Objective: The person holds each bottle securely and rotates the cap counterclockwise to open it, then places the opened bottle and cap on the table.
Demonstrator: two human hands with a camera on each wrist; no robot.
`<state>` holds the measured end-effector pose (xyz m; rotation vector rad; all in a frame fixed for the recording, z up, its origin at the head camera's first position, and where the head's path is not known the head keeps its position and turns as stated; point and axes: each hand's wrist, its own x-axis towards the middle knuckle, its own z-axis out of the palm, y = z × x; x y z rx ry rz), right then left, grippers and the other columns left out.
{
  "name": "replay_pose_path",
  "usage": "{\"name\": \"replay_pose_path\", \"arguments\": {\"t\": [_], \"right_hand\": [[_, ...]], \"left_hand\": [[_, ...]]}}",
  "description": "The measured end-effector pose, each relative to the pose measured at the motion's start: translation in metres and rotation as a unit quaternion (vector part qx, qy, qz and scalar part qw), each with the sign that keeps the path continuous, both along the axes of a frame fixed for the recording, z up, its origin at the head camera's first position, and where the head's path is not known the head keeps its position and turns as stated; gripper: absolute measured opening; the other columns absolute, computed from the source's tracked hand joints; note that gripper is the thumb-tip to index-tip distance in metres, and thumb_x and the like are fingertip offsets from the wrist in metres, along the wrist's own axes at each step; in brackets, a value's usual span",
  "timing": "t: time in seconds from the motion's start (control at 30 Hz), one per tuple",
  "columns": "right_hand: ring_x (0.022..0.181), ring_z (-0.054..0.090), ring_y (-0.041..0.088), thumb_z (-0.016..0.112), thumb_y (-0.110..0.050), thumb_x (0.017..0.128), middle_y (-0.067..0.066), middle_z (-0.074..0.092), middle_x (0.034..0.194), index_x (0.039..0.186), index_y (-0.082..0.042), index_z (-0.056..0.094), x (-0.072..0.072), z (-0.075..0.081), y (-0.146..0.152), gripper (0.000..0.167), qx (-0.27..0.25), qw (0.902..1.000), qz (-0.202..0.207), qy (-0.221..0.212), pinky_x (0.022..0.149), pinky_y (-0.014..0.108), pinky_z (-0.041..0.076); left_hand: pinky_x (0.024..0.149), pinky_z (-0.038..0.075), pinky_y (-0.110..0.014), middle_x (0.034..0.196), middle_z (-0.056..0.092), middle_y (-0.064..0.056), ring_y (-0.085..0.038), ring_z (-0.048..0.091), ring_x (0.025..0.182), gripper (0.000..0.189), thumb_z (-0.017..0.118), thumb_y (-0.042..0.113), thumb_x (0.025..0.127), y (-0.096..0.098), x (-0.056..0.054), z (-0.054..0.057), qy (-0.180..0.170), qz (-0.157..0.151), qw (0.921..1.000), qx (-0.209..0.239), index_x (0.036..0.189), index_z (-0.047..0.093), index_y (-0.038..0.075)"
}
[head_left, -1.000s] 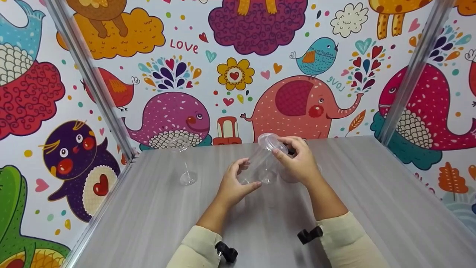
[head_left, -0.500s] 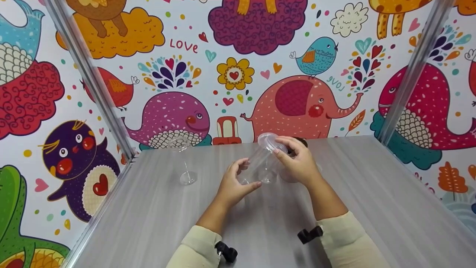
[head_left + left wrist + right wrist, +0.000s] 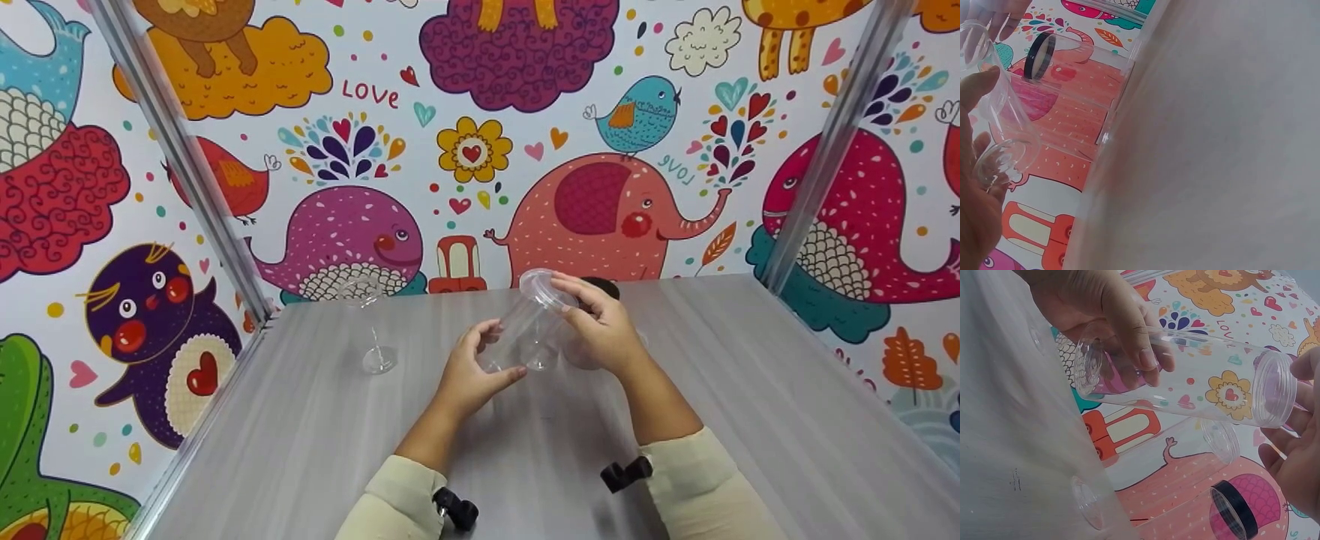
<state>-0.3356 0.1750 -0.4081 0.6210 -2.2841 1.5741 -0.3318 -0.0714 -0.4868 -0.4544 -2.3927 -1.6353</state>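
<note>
A clear plastic jar (image 3: 517, 319) is tilted between both hands, above the table. Its base sits in my left hand (image 3: 471, 367), thumb on one side and fingers on the other; the left wrist view shows this base (image 3: 1002, 160) close up. At the ringed top end (image 3: 1276, 389) my right hand (image 3: 604, 326) holds the rim between thumb and fingers. Whether a clear lid covers that end, I cannot tell. Behind the held jar stand another clear jar (image 3: 1220, 441) and one with a black ring-like top (image 3: 1234, 509), both partly hidden in the head view.
Further left on the grey table (image 3: 300, 450), a clear upright container (image 3: 379, 359) stands apart, its outline faint. A printed cartoon wall (image 3: 465, 90) rises right behind the table. Metal posts (image 3: 187, 150) edge the left and right corners.
My right hand's fingers have shifted on the jar's top end and look straighter, uncovering more of the black top behind. The left hand and the jar have barely moved.
</note>
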Motion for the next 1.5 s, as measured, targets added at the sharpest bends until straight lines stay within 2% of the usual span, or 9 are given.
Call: {"name": "replay_pose_path", "arguments": {"t": [0.2, 0.4, 0.53, 0.7, 0.83, 0.93, 1.13, 1.27, 1.5], "right_hand": [[0.146, 0.054, 0.028, 0.062, -0.013, 0.103, 0.004, 0.056, 0.162, 0.146, -0.02, 0.067, -0.0019, -0.0003, 0.0002, 0.044, -0.003, 0.9998, -0.001, 0.018, 0.116, 0.047, 0.054], [0.127, 0.06, 0.023, 0.076, -0.028, 0.097, 0.009, 0.062, 0.147, 0.14, -0.018, 0.071, -0.004, 0.0006, -0.0013, 0.044, 0.01, 0.9977, -0.056, 0.037, 0.1, 0.03, 0.056], [0.11, 0.06, 0.024, 0.08, -0.035, 0.094, 0.011, 0.064, 0.133, 0.133, -0.015, 0.074, -0.0034, 0.0019, -0.0026, 0.044, 0.017, 0.9958, -0.087, 0.023, 0.091, 0.026, 0.055], [0.106, 0.059, 0.024, 0.08, -0.038, 0.095, 0.013, 0.065, 0.13, 0.129, -0.016, 0.076, -0.0028, 0.0015, -0.0023, 0.041, 0.029, 0.9942, -0.102, 0.014, 0.086, 0.025, 0.053], [0.107, 0.061, 0.023, 0.078, -0.038, 0.097, 0.01, 0.068, 0.134, 0.13, -0.017, 0.076, -0.0033, -0.0001, -0.0016, 0.039, 0.034, 0.994, -0.102, 0.019, 0.087, 0.021, 0.054], [0.111, 0.062, 0.023, 0.076, -0.036, 0.099, 0.006, 0.068, 0.139, 0.132, -0.019, 0.075, -0.0027, -0.0001, -0.0009, 0.037, 0.036, 0.9948, -0.093, 0.02, 0.089, 0.022, 0.055], [0.125, 0.063, 0.025, 0.071, -0.025, 0.102, 0.004, 0.064, 0.151, 0.137, -0.019, 0.073, -0.0018, -0.0006, 0.0006, 0.035, 0.004, 0.999, -0.041, 0.015, 0.094, 0.018, 0.054], [0.141, 0.058, 0.027, 0.064, -0.014, 0.104, 0.004, 0.061, 0.156, 0.139, -0.015, 0.072, -0.0021, -0.0023, 0.0015, 0.036, -0.027, 0.9995, -0.006, 0.011, 0.102, 0.012, 0.052], [0.153, 0.05, 0.027, 0.053, -0.008, 0.104, 0.002, 0.06, 0.159, 0.141, -0.017, 0.071, -0.0012, -0.0029, 0.0011, 0.042, -0.034, 0.9994, 0.01, 0.007, 0.115, 0.02, 0.048]], "left_hand": [[0.124, 0.046, -0.053, 0.146, 0.063, -0.003, -0.024, 0.058, 0.137, 0.087, 0.095, 0.049, 0.077, 0.0001, -0.0008, -0.001, 0.006, -0.004, 1.0, 0.004, 0.15, 0.054, 0.025], [0.124, 0.046, -0.054, 0.143, 0.063, 0.0, -0.023, 0.057, 0.136, 0.088, 0.095, 0.047, 0.077, 0.0001, -0.0003, -0.0011, 0.013, -0.006, 0.9999, 0.0, 0.151, 0.053, 0.023], [0.124, 0.046, -0.054, 0.144, 0.062, 0.001, -0.02, 0.057, 0.136, 0.089, 0.095, 0.048, 0.077, 0.0004, 0.0006, -0.0004, 0.005, -0.005, 1.0, -0.001, 0.151, 0.053, 0.024], [0.125, 0.046, -0.051, 0.146, 0.062, -0.002, -0.024, 0.057, 0.139, 0.089, 0.095, 0.048, 0.077, 0.0009, 0.0011, 0.0001, -0.005, -0.002, 1.0, -0.008, 0.152, 0.053, 0.025], [0.125, 0.046, -0.052, 0.144, 0.062, 0.0, -0.026, 0.057, 0.139, 0.088, 0.095, 0.048, 0.077, 0.0008, 0.0007, -0.0004, -0.004, -0.001, 1.0, -0.005, 0.151, 0.053, 0.025], [0.124, 0.046, -0.051, 0.145, 0.062, -0.003, -0.027, 0.056, 0.139, 0.089, 0.095, 0.048, 0.077, 0.0005, 0.0003, -0.0006, -0.001, -0.003, 1.0, -0.002, 0.151, 0.053, 0.024], [0.124, 0.046, -0.052, 0.147, 0.061, -0.012, -0.032, 0.056, 0.139, 0.089, 0.095, 0.047, 0.078, 0.0006, -0.0008, -0.0014, 0.008, -0.009, 0.9999, 0.002, 0.152, 0.053, 0.021], [0.124, 0.046, -0.052, 0.148, 0.061, -0.01, -0.028, 0.057, 0.138, 0.088, 0.094, 0.046, 0.078, 0.0001, -0.0011, -0.0018, 0.01, -0.009, 0.9999, 0.0, 0.152, 0.052, 0.021], [0.124, 0.045, -0.055, 0.149, 0.061, -0.008, -0.022, 0.056, 0.137, 0.089, 0.094, 0.048, 0.078, -0.0004, -0.0005, -0.003, 0.003, -0.009, 0.9999, 0.006, 0.152, 0.052, 0.024]]}}
